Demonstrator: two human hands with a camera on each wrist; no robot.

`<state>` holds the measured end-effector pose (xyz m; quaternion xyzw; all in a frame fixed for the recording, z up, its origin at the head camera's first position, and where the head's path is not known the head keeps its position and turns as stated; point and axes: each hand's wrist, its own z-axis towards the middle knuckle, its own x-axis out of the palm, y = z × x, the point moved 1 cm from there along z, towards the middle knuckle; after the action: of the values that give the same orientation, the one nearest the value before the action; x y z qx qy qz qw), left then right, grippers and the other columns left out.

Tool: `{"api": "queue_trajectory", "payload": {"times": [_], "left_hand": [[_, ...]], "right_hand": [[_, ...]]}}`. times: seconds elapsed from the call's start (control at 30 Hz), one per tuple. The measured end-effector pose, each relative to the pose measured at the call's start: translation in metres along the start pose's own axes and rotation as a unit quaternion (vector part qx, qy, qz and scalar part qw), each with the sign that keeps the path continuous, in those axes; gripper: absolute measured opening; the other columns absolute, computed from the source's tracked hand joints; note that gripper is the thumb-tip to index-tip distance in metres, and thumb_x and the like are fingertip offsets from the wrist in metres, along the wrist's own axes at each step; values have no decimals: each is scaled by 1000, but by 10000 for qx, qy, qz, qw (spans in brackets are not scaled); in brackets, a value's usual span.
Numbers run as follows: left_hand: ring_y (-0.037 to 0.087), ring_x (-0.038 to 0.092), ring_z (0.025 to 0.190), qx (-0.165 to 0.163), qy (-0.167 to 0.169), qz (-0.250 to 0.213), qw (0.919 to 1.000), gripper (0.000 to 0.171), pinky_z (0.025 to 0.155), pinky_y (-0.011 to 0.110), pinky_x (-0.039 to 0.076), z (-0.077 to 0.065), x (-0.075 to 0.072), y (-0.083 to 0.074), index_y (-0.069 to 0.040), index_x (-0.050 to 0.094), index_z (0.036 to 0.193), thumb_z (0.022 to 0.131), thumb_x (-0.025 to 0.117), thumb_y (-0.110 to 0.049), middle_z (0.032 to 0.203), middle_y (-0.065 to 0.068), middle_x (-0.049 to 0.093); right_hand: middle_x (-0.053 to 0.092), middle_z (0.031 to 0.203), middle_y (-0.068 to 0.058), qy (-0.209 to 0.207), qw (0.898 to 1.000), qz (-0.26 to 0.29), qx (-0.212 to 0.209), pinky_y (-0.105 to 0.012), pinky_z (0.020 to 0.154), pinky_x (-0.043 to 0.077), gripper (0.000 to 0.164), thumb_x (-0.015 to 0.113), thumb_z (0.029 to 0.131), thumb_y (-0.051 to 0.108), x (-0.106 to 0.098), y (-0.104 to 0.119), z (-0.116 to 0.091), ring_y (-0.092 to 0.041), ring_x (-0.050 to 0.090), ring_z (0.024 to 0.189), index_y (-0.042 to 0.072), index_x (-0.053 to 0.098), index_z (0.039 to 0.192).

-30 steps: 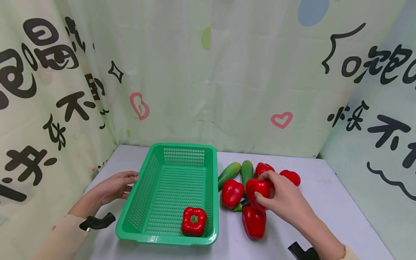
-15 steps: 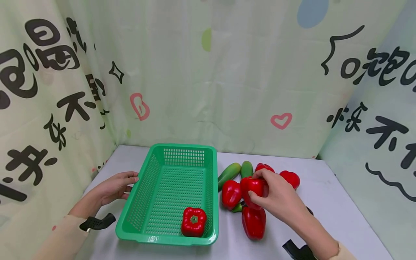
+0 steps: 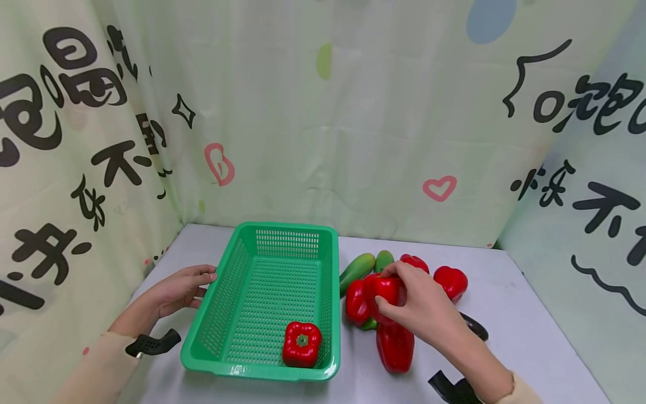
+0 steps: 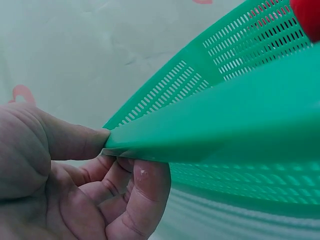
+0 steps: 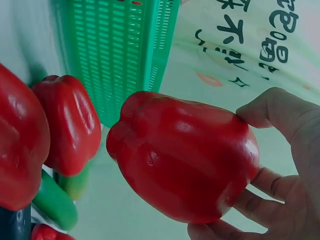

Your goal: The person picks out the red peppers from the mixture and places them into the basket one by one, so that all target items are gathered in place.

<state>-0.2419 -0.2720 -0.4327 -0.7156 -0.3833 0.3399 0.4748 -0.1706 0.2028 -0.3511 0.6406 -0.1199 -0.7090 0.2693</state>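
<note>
Right of the basket, my right hand pinches a red pepper between its fingers, above other peppers on the worktop. My left hand pinches the basket's left rim; inside, near right, sits one pepper.

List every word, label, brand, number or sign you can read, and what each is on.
"不": printed curtain, left side in the head view.
"不": same curtain, right side.
Other black characters there: too stylised, folded or cut off to read surely.
Pale mark on the green plastic basket's front rim: too small to read.
Held red bell pepper: no text on the sides shown.
</note>
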Motion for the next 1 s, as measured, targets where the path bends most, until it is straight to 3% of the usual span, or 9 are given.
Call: {"api": "queue_trajectory", "payload": {"times": [1.0], "left_hand": [[18, 72, 97, 19, -33, -11, 10000, 55, 84, 36, 61, -1, 1, 1, 12, 26, 151, 114, 39, -27, 110, 3, 69]], "right_hand": [[68, 115, -1, -34, 9986, 179, -501, -36, 72, 63, 60, 93, 71, 25, 15, 30, 7, -21, 64, 103, 18, 63, 122]]}}
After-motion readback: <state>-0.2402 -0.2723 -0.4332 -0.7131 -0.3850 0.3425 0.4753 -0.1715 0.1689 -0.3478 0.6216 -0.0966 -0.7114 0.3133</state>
